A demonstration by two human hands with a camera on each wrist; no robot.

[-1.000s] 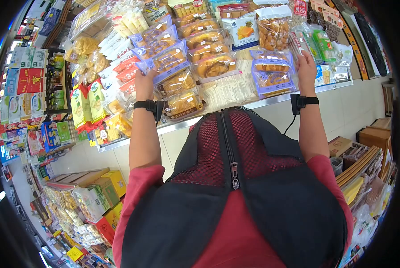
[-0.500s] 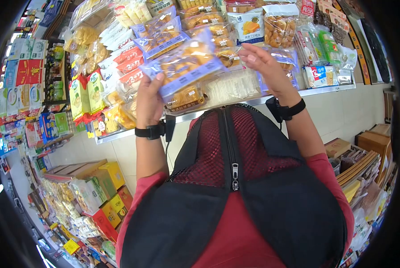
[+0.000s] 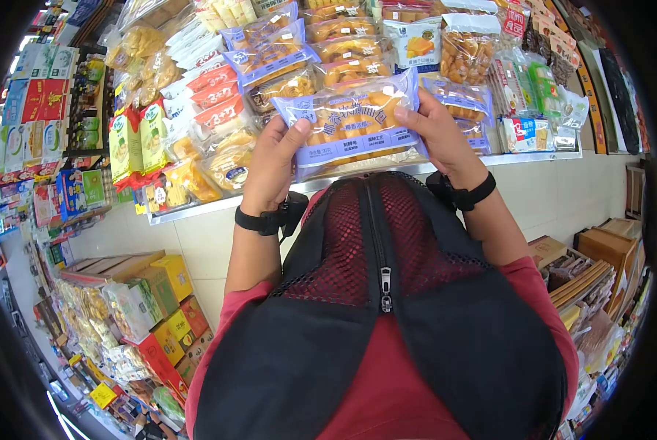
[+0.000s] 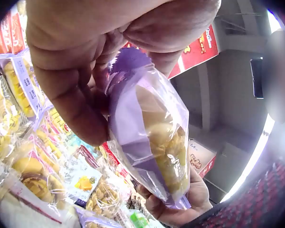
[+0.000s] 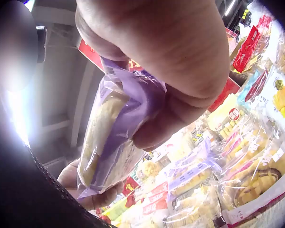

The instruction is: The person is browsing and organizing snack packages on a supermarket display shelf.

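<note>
A purple and clear bread package (image 3: 354, 125) is held up level in front of the chest, its printed side facing the head camera. My left hand (image 3: 271, 163) pinches its left end, thumb on the front. At the other end my right hand (image 3: 445, 139) grips the wrapper, thumb on top. The left wrist view shows the same package (image 4: 156, 128) edge-on beneath the left hand (image 4: 85, 61), with the right hand (image 4: 183, 202) at its far end. In the right wrist view, the right hand (image 5: 166, 57) holds the purple wrapper (image 5: 128, 104).
Similar purple packages (image 3: 268, 55) lie to the left behind, and another (image 3: 456, 103) to the right. Bagged breads (image 3: 350, 48), a white pouch (image 3: 414, 44) and green-yellow packs (image 3: 154, 143) fill the display. Its metal edge (image 3: 196, 210) runs before the body. Stacked boxes (image 3: 171, 275) stand lower left.
The left hand has lifted a purple package off the display and brought it to the middle. The right hand has come in from the right and taken hold of its other end.
</note>
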